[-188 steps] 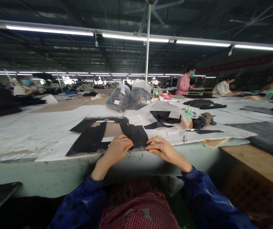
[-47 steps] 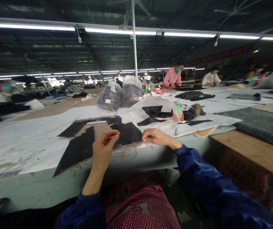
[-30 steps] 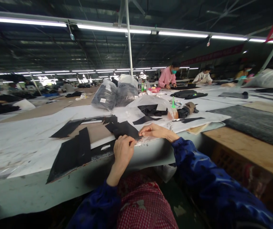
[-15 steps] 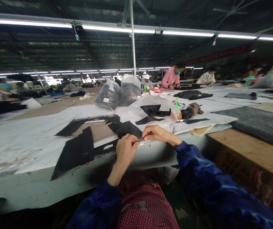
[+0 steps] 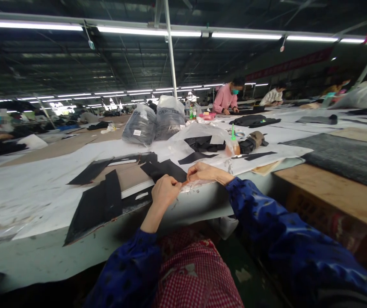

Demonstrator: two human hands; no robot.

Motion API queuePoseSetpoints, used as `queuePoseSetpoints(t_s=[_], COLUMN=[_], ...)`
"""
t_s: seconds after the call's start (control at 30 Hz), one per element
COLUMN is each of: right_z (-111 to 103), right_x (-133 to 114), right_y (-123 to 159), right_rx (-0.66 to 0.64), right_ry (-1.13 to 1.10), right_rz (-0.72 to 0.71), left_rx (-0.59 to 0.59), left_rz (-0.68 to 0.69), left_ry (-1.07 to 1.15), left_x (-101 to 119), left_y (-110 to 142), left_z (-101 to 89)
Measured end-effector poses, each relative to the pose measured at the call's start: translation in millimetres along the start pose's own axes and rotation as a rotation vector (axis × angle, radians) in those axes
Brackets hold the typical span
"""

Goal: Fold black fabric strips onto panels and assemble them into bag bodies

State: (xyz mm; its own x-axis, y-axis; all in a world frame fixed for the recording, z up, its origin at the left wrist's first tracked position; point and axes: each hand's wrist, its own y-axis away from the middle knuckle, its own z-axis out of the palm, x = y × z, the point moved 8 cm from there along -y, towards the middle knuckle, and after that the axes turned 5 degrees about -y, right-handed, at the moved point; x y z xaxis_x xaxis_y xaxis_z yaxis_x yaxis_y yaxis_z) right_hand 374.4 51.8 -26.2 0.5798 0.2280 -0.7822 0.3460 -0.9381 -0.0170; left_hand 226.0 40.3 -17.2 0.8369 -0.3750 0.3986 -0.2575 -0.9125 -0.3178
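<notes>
Both hands meet at the near edge of the table, above its white cover sheet (image 5: 39,188). My left hand (image 5: 164,194) is closed, thumb and fingers pinched together. Just right of it, my right hand (image 5: 205,172) is pinched as well. Between the fingertips shows a small, thin, orange-brown bit; its kind is too small to tell. Behind the hands lies a black fabric piece (image 5: 167,168). To the left, a folded black fabric panel (image 5: 94,205) hangs slightly over the edge, beside a beige board (image 5: 132,176).
Clear plastic bags of dark goods (image 5: 140,126) stand farther back. An orange glue bottle with a green nozzle (image 5: 233,145) stands right of centre, near a roll of dark material (image 5: 250,142). A wooden board (image 5: 334,199) lies at right. A co-worker in pink (image 5: 225,98) works across the table.
The view has shifted slightly, so the scene sits a little further left and up. Both hands stay pinched together; the dark bit between them earlier now looks orange-brown.
</notes>
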Motion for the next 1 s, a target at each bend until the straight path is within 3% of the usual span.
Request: queuePoseSetpoints(t_s=[0.17, 0.3, 0.7, 1.0], right_z=[0, -2, -2, -12], right_x=[3, -1, -16, -27], right_y=[-5, -5, -4, 3], right_rx=[-0.017, -0.016, -0.054, 0.054], right_ry=[0.006, 0.065, 0.193, 0.344], right_rz=[0.112, 0.208, 0.284, 0.260], left_rx=[-0.230, -0.314, -0.401, -0.455], left_rz=[-0.053, -0.047, -0.021, 0.004], left_ry=[0.092, 0.098, 0.057, 0.042], left_x=[-6, -6, -6, 6], left_y=[-14, -21, -28, -25], left_z=[10.0, 13.6, 20.7, 14.1])
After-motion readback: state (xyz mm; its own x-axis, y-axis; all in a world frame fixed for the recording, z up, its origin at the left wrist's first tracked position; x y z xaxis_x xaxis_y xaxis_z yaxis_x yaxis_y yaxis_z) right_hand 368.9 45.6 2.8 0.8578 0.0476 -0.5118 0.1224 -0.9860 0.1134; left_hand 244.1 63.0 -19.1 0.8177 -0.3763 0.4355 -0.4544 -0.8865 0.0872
